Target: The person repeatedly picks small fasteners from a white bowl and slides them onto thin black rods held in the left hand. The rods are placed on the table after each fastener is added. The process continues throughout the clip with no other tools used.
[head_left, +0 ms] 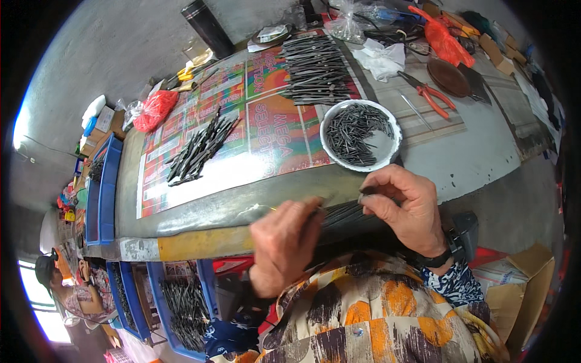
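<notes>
My left hand (pixel 284 242) is curled and a little smeared by motion at the table's front edge; what its fingers hold is hidden. Just right of it, my right hand (pixel 405 206) pinches something small and dark between thumb and forefinger, too small to name. Between and below the hands lies a bundle of thin dark strips (pixel 344 214), partly hidden. Beyond my right hand stands a white bowl (pixel 392 147) with short dark pins (pixel 354 130) in it. A loose pile of dark, flat strips (pixel 203 147) rests on the printed sheet (pixel 266 148) to the left.
Dark strips in rows (pixel 318 69) lie behind the bowl. Red-handled pliers (pixel 431 100), a thin metal rod (pixel 416 111) and a brown round pan (pixel 448 77) are at the right. Blue trays (pixel 109 193) stand at the left, and another person (pixel 82 293) sits at the lower left.
</notes>
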A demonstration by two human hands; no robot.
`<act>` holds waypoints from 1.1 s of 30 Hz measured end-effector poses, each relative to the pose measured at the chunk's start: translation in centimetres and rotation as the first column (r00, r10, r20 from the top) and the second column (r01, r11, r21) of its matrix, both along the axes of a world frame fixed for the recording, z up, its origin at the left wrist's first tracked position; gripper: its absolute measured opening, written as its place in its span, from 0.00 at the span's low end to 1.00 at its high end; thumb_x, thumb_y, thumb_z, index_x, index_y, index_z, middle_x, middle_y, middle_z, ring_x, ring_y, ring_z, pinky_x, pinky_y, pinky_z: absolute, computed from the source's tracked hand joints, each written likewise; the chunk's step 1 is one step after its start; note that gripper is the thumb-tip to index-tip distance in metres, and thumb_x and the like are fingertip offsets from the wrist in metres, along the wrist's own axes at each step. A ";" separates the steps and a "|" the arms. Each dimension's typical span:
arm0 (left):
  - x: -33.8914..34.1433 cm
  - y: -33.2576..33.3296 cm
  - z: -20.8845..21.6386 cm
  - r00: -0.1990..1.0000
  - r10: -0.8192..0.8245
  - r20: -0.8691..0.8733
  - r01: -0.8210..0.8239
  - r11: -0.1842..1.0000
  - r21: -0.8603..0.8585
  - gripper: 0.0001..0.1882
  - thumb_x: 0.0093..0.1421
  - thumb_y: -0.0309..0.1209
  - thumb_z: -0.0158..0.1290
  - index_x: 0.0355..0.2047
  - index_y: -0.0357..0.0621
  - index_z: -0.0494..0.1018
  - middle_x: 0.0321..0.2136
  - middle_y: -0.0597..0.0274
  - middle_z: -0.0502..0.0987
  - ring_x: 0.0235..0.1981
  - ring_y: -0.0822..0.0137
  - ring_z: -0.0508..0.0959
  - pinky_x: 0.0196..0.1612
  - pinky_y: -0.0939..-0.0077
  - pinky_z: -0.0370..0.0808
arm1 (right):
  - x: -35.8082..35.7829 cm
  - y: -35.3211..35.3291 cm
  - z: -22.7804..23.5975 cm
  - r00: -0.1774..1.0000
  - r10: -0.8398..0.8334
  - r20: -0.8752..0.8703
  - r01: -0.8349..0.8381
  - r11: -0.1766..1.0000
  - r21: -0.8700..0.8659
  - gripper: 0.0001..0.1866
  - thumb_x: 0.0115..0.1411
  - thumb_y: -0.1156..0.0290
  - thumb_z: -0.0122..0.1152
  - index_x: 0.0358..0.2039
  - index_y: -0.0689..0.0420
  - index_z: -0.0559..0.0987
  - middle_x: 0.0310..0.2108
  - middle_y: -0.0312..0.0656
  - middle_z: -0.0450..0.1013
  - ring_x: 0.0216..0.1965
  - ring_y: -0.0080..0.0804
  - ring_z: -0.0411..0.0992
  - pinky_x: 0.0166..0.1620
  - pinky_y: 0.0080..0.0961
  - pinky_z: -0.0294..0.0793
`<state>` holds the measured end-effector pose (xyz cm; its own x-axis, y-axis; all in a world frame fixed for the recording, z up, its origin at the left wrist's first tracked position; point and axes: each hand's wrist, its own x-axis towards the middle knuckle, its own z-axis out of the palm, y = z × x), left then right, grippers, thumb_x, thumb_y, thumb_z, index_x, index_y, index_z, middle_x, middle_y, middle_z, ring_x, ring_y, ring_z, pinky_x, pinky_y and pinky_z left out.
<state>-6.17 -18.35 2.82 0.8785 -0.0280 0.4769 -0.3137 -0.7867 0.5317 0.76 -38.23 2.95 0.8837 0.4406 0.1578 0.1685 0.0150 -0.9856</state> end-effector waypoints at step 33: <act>7.5 16.9 -2.5 0.952 0.307 0.001 -0.288 0.891 0.350 0.09 0.50 0.22 0.60 0.31 0.38 0.71 0.27 0.52 0.73 0.28 0.51 0.75 0.31 0.63 0.70 | 6.2 -1.7 -0.9 0.819 -0.060 0.571 0.338 0.854 -0.395 0.04 0.53 0.77 0.61 0.29 0.64 0.77 0.26 0.47 0.74 0.29 0.44 0.72 0.33 0.35 0.70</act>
<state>1.29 -1.42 0.27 0.8950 0.0853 0.4378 -0.0156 -0.9749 0.2220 6.97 -39.89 2.03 0.7996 0.4045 0.4439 0.6000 -0.5067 -0.6191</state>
